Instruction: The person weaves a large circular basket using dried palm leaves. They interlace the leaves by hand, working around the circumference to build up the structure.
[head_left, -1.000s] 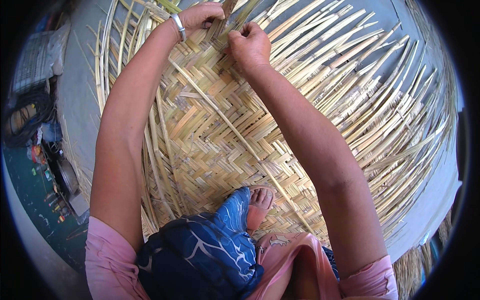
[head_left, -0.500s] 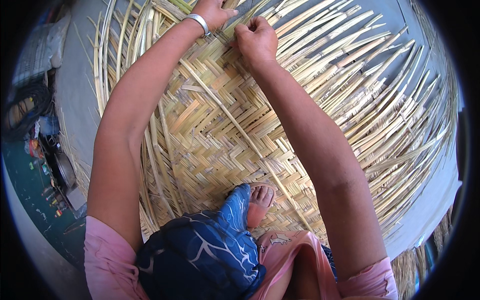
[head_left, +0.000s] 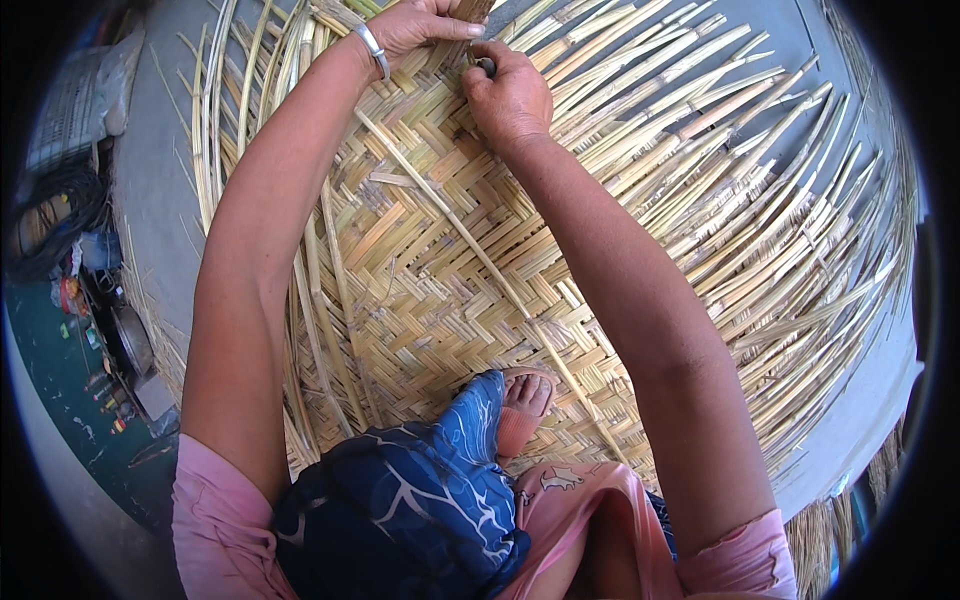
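A mat of woven split cane (head_left: 440,235) in a herringbone pattern lies beneath my hands. At its far edge my left hand (head_left: 410,30), with a silver bangle at the wrist, is closed on a flat brown strip (head_left: 473,12). Part of that strip passes out of the top of the view. My right hand (head_left: 510,98) is curled closed just to the right and nearer. A small dark rounded bit shows between its thumb and forefinger; the rest of what it grips is hidden.
Loose cane ends (head_left: 720,150) fan out along the right side, and more cane stalks (head_left: 250,90) stick out at the left. My sandalled foot (head_left: 525,400) rests on the mat. A black coil (head_left: 55,220) and assorted small things lie at the far left on a green surface (head_left: 60,400).
My left hand has moved slightly left and nearer, and the brown strip now shows by its thumb. The right hand has turned a little, showing the dark bit in its grip.
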